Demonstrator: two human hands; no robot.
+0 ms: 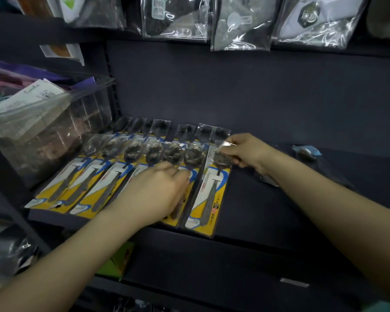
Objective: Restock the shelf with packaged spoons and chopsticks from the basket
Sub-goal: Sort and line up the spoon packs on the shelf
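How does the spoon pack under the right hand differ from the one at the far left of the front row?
The right pack is pinched at its top by the right hand; the far-left pack lies untouched. The right pack sits slightly apart from the row with bare shelf beside it; the far-left pack overlaps its neighbour. Both have yellow-and-blue cards holding one spoon.

A dark shelf is seen, on which a front row of packaged spoons on yellow cards is laid side by side. A second row of spoon packs is laid just behind it. Well apart, a small blue-wrapped item is set at the right.
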